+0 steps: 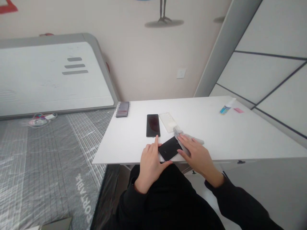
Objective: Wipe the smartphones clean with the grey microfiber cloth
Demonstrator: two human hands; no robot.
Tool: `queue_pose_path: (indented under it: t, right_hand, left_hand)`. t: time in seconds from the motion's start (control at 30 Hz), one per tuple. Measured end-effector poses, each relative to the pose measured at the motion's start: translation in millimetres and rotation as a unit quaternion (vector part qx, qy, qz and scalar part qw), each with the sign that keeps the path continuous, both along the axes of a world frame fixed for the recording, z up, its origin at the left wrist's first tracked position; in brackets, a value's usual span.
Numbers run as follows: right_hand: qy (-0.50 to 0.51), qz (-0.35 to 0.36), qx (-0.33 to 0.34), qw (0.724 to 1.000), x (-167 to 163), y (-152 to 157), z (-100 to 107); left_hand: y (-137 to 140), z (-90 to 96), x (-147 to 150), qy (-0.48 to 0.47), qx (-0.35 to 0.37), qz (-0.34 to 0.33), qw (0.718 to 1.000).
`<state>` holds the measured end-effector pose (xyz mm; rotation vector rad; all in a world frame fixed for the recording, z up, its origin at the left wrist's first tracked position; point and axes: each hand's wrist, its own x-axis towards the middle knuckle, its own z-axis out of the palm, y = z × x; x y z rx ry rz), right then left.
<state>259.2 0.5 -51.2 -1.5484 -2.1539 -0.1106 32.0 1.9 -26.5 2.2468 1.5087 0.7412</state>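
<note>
A black phone (169, 149) lies at a slant on the white table's front edge, a small mark on its upward face. My left hand (151, 159) grips its left end, thumb along the near side and index finger stretched forward. My right hand (194, 151) presses a grey cloth (183, 145) onto the phone's right end, fingers bunched over the fabric. Just beyond my left index fingertip rests a second dark phone (153, 125), lying flat. Beside it is a clear phone case (168, 121), its near end touching or partly under the cloth.
On the white table (124, 140), a blurred-out dark item (122, 109) sits at the back left corner. A small bottle with a blue and yellow label (226, 108) and a pink slip (238, 110) lie at the back right. A plastic-covered mattress (55, 159) is to the left.
</note>
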Motion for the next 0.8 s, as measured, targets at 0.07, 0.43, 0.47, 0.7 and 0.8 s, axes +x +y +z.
queue_pose_path:
  t: [0.07, 0.43, 0.47, 0.7, 0.8]
  right_hand:
    - [-0.002, -0.016, 0.005, 1.0, -20.7, 7.8, 0.6]
    - [0.021, 0.143, -0.05, 0.988, -41.9, -52.9, 11.8]
    - [0.023, 0.14, -0.056, 0.988, -29.9, -51.6, 11.2]
    - [0.01, 0.008, -0.016, 1.0, -1.0, -3.1, 4.9]
    - [0.022, 0.027, -0.015, 0.999, -32.4, 1.1, 6.2]
  left_hand:
    - [0.2, -0.4, -0.2, -0.003, 0.002, 0.003, 1.0]
    - [-2.4, -2.3, 2.4, 0.024, 0.021, 0.029, 0.999]
    - [-2.5, -1.8, 2.3, 0.018, 0.021, 0.022, 0.999]
    - [0.1, -1.0, -0.3, -0.005, 0.015, 0.006, 1.0]
    - [0.9, -2.7, -1.0, -0.005, 0.019, 0.005, 1.0]
